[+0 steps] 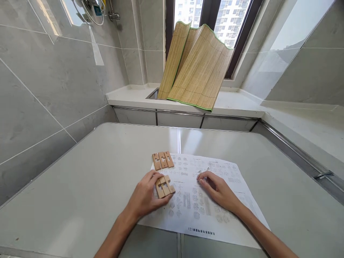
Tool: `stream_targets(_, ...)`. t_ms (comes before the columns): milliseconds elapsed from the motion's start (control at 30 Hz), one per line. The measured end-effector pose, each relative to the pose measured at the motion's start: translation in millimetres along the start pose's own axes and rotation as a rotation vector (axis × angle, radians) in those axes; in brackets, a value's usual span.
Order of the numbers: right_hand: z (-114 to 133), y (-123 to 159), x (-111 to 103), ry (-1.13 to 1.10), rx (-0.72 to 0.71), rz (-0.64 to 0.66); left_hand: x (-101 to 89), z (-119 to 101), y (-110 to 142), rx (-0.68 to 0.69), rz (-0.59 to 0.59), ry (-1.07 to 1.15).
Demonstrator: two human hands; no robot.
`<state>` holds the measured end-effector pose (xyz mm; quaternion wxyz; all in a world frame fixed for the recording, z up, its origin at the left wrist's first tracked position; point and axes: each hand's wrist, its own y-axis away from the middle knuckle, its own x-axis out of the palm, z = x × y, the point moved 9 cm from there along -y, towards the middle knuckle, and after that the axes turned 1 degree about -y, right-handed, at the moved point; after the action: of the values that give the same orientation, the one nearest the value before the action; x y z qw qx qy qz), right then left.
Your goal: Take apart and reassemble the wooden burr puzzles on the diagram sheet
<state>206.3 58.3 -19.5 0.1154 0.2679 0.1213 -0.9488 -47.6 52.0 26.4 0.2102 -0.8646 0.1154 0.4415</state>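
Observation:
Slotted wooden puzzle pieces (164,187), set against one another into a small block, lie at the left part of the printed sheet (188,200). My left hand (146,193) grips them between the thumb at the near edge and the fingers at the far left corner. Just beyond, three darker flat wooden pieces (162,160) with cut-out slots and small marks lie side by side at the sheet's top left corner. My right hand (219,190) rests on the right half of the sheet, fingers loosely bent, thumb apart from them, nothing visible in it.
The sheet carries many small printed diagrams and lies on a pale table (80,200) with a seam down its middle. Behind stands a white ledge (129,96) with a folded bamboo mat (201,68) leaning at the window. Grey tiled walls (67,82) close the sides.

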Motion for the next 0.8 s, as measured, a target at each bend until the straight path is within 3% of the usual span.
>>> stream_targets(167, -2, 1, -1, 0.007, 0.026, -0.019, -22.3, 29, 13, -0.111, -0.063, -0.075)
stream_targets(367, -4, 1, 0, 0.019, 0.007, -0.015, -31.2, 49, 10, -0.203, -0.115, -0.223)
stream_targets(800, -1, 0, 0, 0.037, 0.003, -0.017, -25.4, 54, 5, -0.223, -0.155, -0.299)
